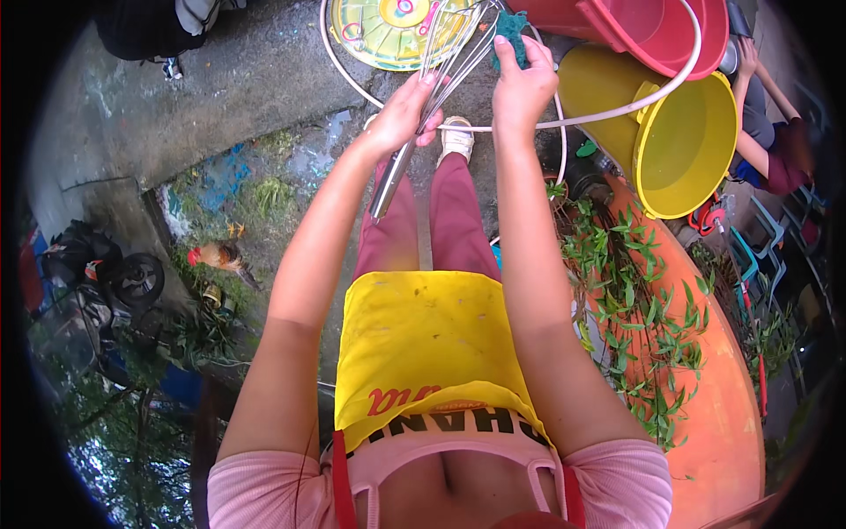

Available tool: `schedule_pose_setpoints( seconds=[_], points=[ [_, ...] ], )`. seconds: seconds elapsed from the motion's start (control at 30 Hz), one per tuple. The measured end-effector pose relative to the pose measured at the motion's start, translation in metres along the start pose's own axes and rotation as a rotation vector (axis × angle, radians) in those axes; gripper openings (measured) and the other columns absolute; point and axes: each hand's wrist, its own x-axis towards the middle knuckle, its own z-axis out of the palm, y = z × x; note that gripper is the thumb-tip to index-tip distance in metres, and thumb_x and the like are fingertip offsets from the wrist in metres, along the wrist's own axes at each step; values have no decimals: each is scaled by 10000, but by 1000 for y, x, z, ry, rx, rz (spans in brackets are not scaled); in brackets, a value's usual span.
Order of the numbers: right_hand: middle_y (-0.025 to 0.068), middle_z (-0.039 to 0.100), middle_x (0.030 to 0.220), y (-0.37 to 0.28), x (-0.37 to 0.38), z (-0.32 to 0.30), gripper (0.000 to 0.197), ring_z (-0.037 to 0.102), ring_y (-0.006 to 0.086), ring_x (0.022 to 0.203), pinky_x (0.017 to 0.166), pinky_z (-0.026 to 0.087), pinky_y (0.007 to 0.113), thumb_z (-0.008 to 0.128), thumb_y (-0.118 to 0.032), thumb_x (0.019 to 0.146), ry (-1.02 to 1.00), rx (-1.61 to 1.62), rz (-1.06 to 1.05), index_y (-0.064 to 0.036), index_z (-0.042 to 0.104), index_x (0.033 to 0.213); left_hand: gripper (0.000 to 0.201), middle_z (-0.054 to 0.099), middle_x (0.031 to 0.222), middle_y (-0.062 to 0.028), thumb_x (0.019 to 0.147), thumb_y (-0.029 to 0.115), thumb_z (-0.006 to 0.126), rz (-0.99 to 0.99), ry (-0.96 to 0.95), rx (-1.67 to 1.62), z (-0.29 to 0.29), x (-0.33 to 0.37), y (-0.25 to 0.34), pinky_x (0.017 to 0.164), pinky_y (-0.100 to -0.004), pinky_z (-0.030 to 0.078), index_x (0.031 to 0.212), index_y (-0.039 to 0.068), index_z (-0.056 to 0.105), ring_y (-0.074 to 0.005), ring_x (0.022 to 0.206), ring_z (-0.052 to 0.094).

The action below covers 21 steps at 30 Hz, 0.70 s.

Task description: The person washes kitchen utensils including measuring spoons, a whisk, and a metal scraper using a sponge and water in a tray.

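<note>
My left hand [407,115] is closed round a wire whisk [393,181], its metal handle slanting down toward me and its wires fanning up and away. In my right hand [523,93] a green scouring pad [510,40] is pinched between thumb and fingers, just right of the whisk's wires. Below the whisk's far end lies a round yellow-green basin [366,46] with pink and red rings in it. A pale hose [608,117] loops past both hands.
A red tub [608,26] and a tipped yellow bucket [648,167] stand at the right. Leafy plants [617,282] grow beside an orange ledge [718,379]. A rooster [216,256] and a motorcycle [97,291] are at the left. Another person [767,141] is at the far right.
</note>
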Motion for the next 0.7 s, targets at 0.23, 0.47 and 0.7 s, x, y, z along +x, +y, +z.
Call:
schedule_pose_setpoints(
  seconds=[0.23, 0.47, 0.7],
  points=[
    [160, 637, 883, -11, -30, 13, 350, 616, 209, 798, 770, 475, 301, 610, -12, 740, -166, 340, 289, 105, 543, 1063, 367, 391, 581, -17, 965, 399, 284, 35, 80, 14, -5, 1, -10, 392, -223, 326, 1163, 107, 383, -76, 413, 345],
    [108, 580, 1030, -8, -2, -10, 285, 580, 198, 941, 867, 471, 393, 452, 40, 839, -409, 888, 794, 24, 464, 1123, 398, 397, 587, -10, 957, 428, 288, -79, 61, 154, -19, -9, -17, 387, -224, 321, 1194, 119, 369, -75, 412, 344],
    [118, 513, 1108, -6, -13, 4, 321, 574, 236, 948, 836, 494, 473, 479, 25, 859, -405, 1070, 768, -63, 396, 1156, 403, 404, 592, -7, 956, 430, 298, -163, 19, 112, -12, -9, -18, 370, -219, 308, 1220, 131, 358, -76, 409, 343]
  ],
)
